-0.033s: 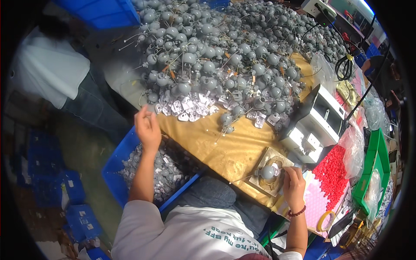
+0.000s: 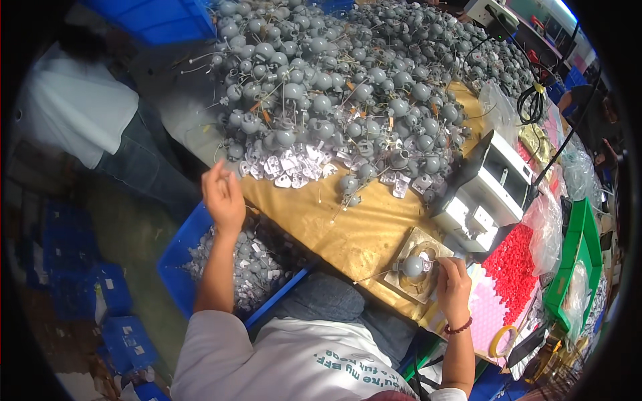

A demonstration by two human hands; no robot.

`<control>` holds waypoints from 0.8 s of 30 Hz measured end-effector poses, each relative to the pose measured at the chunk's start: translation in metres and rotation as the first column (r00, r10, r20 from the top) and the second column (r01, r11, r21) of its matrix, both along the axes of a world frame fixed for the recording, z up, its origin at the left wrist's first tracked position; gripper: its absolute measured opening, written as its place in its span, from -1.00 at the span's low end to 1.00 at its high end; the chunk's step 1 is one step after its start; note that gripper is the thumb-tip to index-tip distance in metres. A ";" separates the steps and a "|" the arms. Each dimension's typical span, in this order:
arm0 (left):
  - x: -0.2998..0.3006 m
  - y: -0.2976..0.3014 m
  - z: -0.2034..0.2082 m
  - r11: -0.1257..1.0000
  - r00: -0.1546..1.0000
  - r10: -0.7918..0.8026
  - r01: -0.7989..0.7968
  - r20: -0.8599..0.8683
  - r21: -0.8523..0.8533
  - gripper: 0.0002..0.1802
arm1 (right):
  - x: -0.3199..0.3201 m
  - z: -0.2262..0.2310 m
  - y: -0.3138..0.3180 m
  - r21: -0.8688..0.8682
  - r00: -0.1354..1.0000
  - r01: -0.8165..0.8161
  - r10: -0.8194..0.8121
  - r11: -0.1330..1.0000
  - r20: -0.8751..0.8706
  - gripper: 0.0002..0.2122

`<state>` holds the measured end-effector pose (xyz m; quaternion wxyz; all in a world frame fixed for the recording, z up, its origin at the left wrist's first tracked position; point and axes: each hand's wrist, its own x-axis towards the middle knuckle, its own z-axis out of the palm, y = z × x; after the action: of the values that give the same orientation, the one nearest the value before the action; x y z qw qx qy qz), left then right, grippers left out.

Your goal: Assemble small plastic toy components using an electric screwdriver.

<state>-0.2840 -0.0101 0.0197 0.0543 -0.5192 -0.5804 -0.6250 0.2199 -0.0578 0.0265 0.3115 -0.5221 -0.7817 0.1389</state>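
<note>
My right hand (image 2: 453,284) pinches a round grey bulb-shaped part (image 2: 412,267) that sits on a brass-coloured square fixture (image 2: 409,246) at the near edge of the gold-covered table (image 2: 334,220). A thin wire runs left from the part. My left hand (image 2: 224,197) is lifted over the table's left edge, fingers loosely apart with nothing seen in it. It hovers above a blue crate (image 2: 175,250) of small grey pieces, close to some flat pale pieces (image 2: 287,167).
A huge heap of grey round wired parts (image 2: 334,87) covers the far table. A white machine (image 2: 491,187), red beads (image 2: 511,260), a green tray (image 2: 568,267) and a yellow tape roll (image 2: 501,341) stand right. Another person in white (image 2: 73,113) sits left, near blue crates (image 2: 73,281).
</note>
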 end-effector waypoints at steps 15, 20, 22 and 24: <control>0.094 0.185 0.193 0.971 0.737 0.003 0.159 -0.676 0.178 -0.60 | -0.002 0.002 0.002 0.015 1.000 -0.002 0.002 1.000 -0.002 -0.79; 0.178 0.093 0.111 0.797 0.663 -0.574 0.587 -0.481 -0.142 -0.56 | 0.004 0.004 0.001 -0.053 0.999 0.032 -0.032 0.998 0.001 -0.78; 0.205 0.036 0.076 0.638 0.520 -0.758 0.717 -0.394 -0.281 -0.49 | 0.002 0.004 0.003 -0.053 1.000 0.011 -0.011 0.999 0.004 -0.77; 0.222 0.001 0.045 0.549 0.439 -0.830 0.752 -0.344 -0.366 -0.44 | 0.001 0.003 0.004 -0.037 1.000 0.006 -0.006 0.999 0.015 -0.77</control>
<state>-0.0616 -0.0087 0.0643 -0.1445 -0.8693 -0.2830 -0.3786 0.2212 -0.0538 0.0300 0.2963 -0.5312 -0.7797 0.1486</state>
